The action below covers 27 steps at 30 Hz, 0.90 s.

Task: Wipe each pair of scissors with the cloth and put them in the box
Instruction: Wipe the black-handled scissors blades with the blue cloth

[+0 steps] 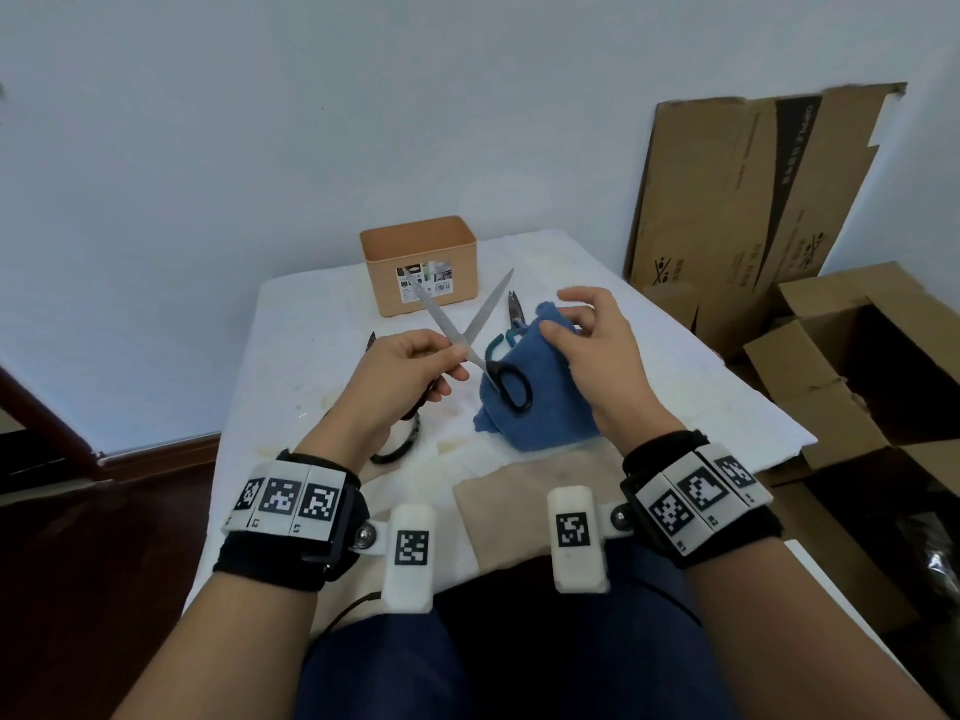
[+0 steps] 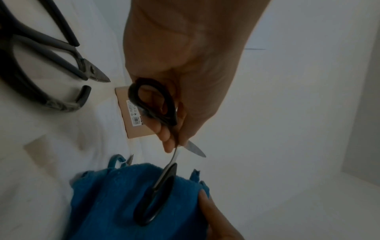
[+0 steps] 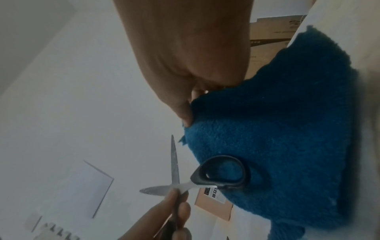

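My left hand [image 1: 415,368] grips the black-handled scissors [image 1: 470,332] near the pivot and by one loop [image 2: 152,104]. Their blades are spread in an X and point up toward the orange box [image 1: 421,262]. The free loop [image 1: 511,389] hangs in front of the blue cloth [image 1: 540,407]. My right hand [image 1: 576,327] pinches the cloth's top edge [image 3: 277,146] between thumb and fingers, just right of the scissors [image 3: 176,178]. Teal-handled scissors [image 1: 511,322] lie half hidden behind the cloth. Dark shears [image 2: 51,48] lie on the table under my left hand.
The white table [image 1: 311,324] stands against a pale wall. The box sits at the table's far edge, its inside hidden. Open cardboard cartons [image 1: 857,366] crowd the floor on the right, with flattened cardboard [image 1: 737,189] leaning on the wall. A tan sheet [image 1: 524,501] lies at the table's near edge.
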Tool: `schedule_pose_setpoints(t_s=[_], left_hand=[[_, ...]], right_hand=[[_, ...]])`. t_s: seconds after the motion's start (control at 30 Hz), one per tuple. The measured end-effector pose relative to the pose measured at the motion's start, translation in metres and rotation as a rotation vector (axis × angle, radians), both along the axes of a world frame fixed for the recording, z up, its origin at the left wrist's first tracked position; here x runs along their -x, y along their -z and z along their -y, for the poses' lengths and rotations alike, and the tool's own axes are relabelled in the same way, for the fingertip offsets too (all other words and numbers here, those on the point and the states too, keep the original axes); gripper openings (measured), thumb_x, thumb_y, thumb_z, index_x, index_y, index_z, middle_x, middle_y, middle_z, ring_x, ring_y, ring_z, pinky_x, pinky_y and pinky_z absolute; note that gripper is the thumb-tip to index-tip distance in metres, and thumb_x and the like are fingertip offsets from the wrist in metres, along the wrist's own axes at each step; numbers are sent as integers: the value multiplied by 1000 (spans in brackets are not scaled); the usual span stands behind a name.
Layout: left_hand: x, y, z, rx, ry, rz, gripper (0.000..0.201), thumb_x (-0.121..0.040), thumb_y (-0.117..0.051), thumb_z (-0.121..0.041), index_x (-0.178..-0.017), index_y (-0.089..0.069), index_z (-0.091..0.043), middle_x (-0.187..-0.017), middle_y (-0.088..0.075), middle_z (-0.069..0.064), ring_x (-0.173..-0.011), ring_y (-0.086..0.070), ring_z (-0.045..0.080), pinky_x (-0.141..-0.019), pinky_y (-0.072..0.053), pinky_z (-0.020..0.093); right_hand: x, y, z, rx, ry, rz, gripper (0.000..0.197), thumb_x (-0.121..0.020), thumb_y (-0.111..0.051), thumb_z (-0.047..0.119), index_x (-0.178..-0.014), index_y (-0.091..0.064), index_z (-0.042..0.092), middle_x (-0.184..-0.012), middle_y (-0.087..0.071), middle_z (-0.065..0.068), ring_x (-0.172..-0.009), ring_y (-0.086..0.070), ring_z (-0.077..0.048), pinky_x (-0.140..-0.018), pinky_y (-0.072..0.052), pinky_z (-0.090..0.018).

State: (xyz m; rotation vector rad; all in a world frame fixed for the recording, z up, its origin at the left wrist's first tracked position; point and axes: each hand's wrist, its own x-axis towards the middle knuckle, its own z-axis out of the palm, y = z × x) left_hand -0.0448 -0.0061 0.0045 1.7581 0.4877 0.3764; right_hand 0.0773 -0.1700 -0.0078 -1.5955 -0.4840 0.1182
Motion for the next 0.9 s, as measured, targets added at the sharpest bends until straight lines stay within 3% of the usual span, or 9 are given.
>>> schedule_pose_setpoints(t_s=[0.13,0.33,0.5,0.67,0.77,0.9], left_hand=[[0,4,6,97,-16,-9,13,-94,-66,-18,-85,-71,-10,-73,-69,4,-56,-51,10,-52,-43,16],[0,14,12,177,-24,-22,17,-94,-65,-18,-93,-72,-2,-71,-68,5,-48,-48,8,-45,-40,15],[1,18,12,133,-18,-28,16,-94,-65,-19,-91,-73,-6,-73,-69,5,-54,-51,9,-52,-44,18],[0,17,16,67,2,-20,16,-96,-63,-17,-94,-73,-6,-73,-69,4,-53,-50,8,-50,-42,15],[-1,16,17,46,30,-8,19,-97,-61,-18,-96,-73,-4,-75,-69,4,-53,-50,7,-49,-42,15],[-1,18,18,54,54,18,21,-96,-65,-23,-98,-73,-3,-73,-67,5,-55,-49,9,-52,-43,17]], right_hand=[[11,3,-5,44,-98,26,13,-88,-67,18,-100,-65,22,-94,-72,2,-91,-68,-16,-84,-57,-37],[18,5,-6,60,-172,127,18,-88,-65,13,-89,-70,30,-87,-71,14,-86,-66,-8,-77,-56,-25],[20,14,-8,130,-215,129,18,-89,-64,15,-95,-72,31,-98,-72,12,-98,-65,-8,-91,-54,-32],[20,16,-11,175,-172,80,14,-87,-68,19,-100,-66,15,-95,-70,2,-88,-65,-12,-85,-53,-32],[20,16,-13,173,-162,75,11,-86,-69,21,-96,-66,14,-92,-70,2,-85,-64,-10,-83,-52,-31],[20,17,-12,182,-162,54,12,-86,-68,24,-95,-68,16,-91,-72,0,-89,-67,-16,-87,-54,-39]])
